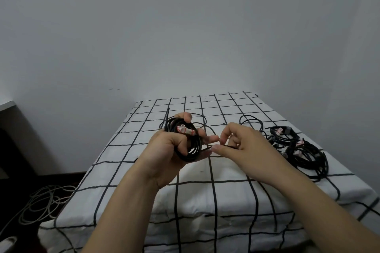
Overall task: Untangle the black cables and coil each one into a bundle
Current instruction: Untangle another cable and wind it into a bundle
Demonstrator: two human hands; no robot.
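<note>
A plain room in a home, likely a bedroom. A bed point(226, 201) with a white sheet gridded in black lines stands in a corner of bare pale walls point(185, 26). Pale cable point(41, 203) lies looped on the dark floor point(67, 178) beside it.

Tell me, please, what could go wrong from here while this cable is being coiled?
The coil is kept together only by the grip of the left hand; if that slackens, its loops could spring apart. The right hand pinches a thin strand, which may slip. The loose cable on the bed lies near the bundles and could snag them.
</note>
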